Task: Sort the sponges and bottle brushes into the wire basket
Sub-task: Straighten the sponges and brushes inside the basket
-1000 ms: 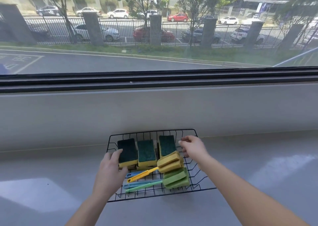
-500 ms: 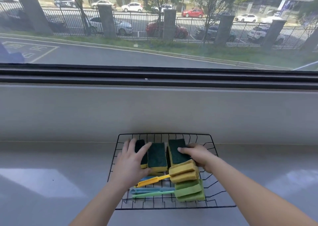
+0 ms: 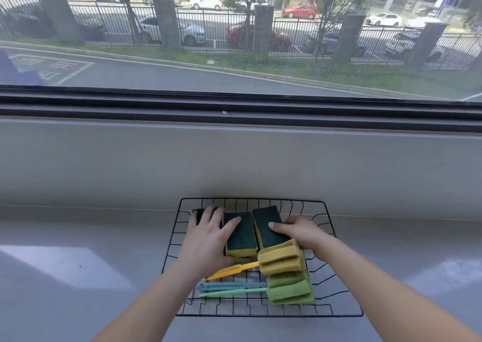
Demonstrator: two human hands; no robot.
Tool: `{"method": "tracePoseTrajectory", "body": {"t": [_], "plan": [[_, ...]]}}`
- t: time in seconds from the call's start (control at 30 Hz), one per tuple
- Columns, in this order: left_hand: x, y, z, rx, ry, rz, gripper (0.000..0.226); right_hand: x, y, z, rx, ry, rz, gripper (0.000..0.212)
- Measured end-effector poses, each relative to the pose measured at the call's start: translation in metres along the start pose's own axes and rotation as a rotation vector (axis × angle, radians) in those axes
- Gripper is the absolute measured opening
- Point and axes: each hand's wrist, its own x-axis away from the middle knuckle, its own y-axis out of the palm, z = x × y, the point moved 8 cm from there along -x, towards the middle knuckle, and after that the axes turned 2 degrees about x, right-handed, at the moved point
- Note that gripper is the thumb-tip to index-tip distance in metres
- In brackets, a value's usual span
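Grey desk (image 3: 78, 276) below a wide window (image 3: 234, 68). On it, wire basket (image 3: 287, 315) holding three green-topped sponges (image 3: 241, 234) at the back, bottle brushes (image 3: 281, 259) in front. Left grip (image 3: 208, 240) spread flat over the left and middle sponges. Right grip (image 3: 300, 231) pinching the right sponge (image 3: 266, 224), thumb on its green top.

Both forearms reach forward; left grip (image 3: 208, 240) lies flat, fingers spread, right grip (image 3: 300, 231) curls round a sponge (image 3: 264, 215).
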Motion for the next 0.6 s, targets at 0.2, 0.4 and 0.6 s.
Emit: {"method": "tracePoseTrajectory", "body": {"t": [0.2,0.4,0.6], "plan": [[-0.009,0.006,0.007,-0.021,0.042,-0.016,0.097,-0.005,-0.004,0.004,-0.034,-0.026,0.018,0.051],[-0.005,0.006,0.007,-0.007,0.028,0.041,0.094,-0.006,-0.003,0.004,-0.03,-0.027,-0.013,0.06],[0.001,0.005,0.008,0.087,-0.064,0.082,0.09,0.002,-0.018,-0.005,-0.004,-0.041,0.072,0.068]]}}
